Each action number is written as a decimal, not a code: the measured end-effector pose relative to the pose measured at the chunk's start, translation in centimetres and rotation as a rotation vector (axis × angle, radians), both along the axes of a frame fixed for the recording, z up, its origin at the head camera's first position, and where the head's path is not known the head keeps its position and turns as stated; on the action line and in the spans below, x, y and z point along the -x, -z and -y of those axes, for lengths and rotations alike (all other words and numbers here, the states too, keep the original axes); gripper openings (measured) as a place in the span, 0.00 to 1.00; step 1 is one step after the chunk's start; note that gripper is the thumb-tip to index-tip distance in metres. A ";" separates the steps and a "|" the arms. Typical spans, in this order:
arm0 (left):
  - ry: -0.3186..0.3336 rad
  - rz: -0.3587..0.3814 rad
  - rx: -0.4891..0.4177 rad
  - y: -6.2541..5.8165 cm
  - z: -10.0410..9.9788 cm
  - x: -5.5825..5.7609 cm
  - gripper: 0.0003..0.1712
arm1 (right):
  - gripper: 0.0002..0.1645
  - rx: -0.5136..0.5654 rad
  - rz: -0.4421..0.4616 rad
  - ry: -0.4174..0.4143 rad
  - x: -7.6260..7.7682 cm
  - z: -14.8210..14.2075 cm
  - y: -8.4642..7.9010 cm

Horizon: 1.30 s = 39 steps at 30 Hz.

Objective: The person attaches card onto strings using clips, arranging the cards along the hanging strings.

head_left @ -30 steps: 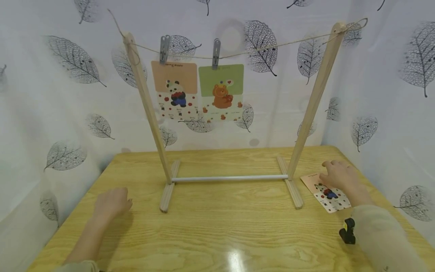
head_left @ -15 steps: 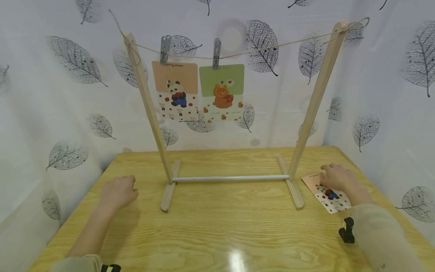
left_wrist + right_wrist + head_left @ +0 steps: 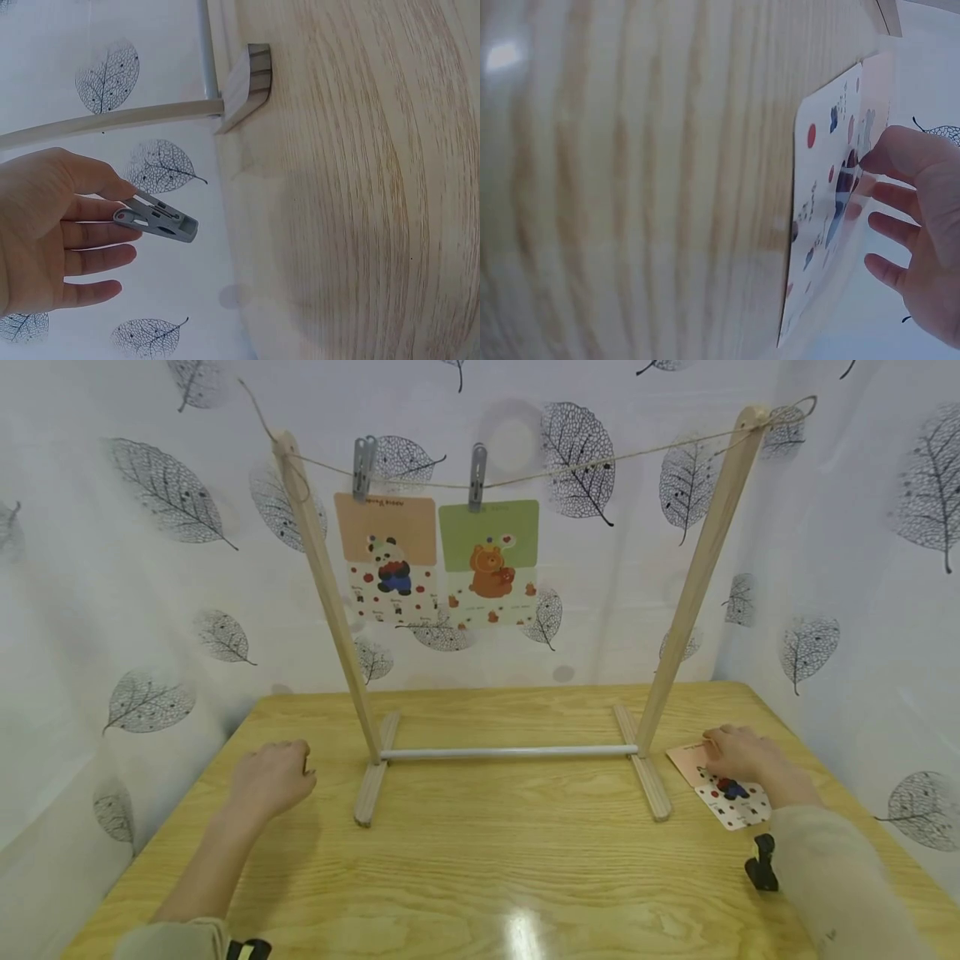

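Note:
My left hand (image 3: 272, 782) is raised above the left part of the table. In the left wrist view its thumb and index finger pinch a grey clothespin (image 3: 159, 217) by the handle end; the other fingers are loosely extended. On the right, my right hand (image 3: 753, 762) reaches over a panda card (image 3: 738, 808) lying face up. The right wrist view has the thumb and index fingertips right at the surface of this card (image 3: 821, 187), the other fingers spread slightly. Part of the card is covered by the hand.
A wooden frame with two posts (image 3: 693, 585) and a white crossbar (image 3: 510, 752) stands mid-table. From its string (image 3: 637, 455), grey clothespins (image 3: 477, 477) hold another panda card (image 3: 382, 560) and a green bear card (image 3: 491, 539). A leaf-patterned curtain (image 3: 600, 610) hangs behind.
My left hand has moved forward and slightly right. My right hand has lowered a little towards the card, which stays on the table.

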<state>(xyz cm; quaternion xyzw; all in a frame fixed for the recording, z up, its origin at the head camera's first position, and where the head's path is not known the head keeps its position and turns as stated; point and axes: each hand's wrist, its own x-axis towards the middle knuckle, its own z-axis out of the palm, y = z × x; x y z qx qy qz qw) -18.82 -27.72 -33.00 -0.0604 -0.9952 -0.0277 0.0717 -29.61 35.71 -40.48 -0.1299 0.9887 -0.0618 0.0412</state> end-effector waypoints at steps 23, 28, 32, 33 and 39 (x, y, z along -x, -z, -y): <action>0.026 -0.005 -0.019 0.6 -0.2 0.0 0.10 | 0.34 0.038 -0.023 0.057 -0.1 0.4 -0.4; 0.016 0.002 -0.019 0.8 -0.1 0.1 0.10 | 0.34 0.011 -0.040 0.078 -0.1 0.5 -0.4; 0.019 -0.008 -0.028 0.9 -0.1 0.1 0.12 | 0.35 -0.025 -0.068 0.091 0.1 0.4 -0.4; 0.019 -0.010 -0.031 0.9 -0.1 0.1 0.12 | 0.36 -0.036 -0.079 0.097 0.2 0.3 -0.4; 0.019 -0.045 -0.038 0.8 -0.2 0.1 0.16 | 0.36 -0.048 -0.093 0.121 0.4 -0.3 -0.8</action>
